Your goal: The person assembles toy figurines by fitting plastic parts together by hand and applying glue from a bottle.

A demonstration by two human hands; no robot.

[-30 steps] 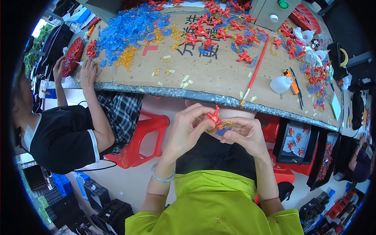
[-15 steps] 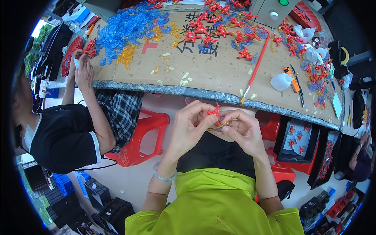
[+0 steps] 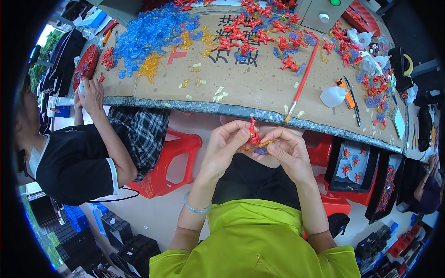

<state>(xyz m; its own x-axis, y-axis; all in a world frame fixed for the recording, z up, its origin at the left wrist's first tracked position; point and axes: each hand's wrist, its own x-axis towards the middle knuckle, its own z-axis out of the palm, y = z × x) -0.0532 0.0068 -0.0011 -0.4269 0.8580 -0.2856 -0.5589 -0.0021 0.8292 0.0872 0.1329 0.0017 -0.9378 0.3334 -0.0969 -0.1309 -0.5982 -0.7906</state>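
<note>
Above my lap, just off the table's front edge, my left hand pinches a small red figurine between thumb and fingers. A translucent yellow piece lies against the figurine's lower right side, its outer end in the closed fingertips of my right hand. Beneath it shows a translucent blue piece, which seems joined to the figurine; the joint itself is too small to make out. On the cardboard-covered table ahead, more red figurines are heaped, many with blue pieces.
Blue pieces and yellow pieces lie piled at the far left. A red-handled brush, a white bottle and an orange cutter rest to the right. Trays of figurines stand below. A co-worker sits at left.
The red figurine has turned more upright and shifted slightly left, and the blue piece shows more. At left, the co-worker's hands have lowered and now hold a white thing.
</note>
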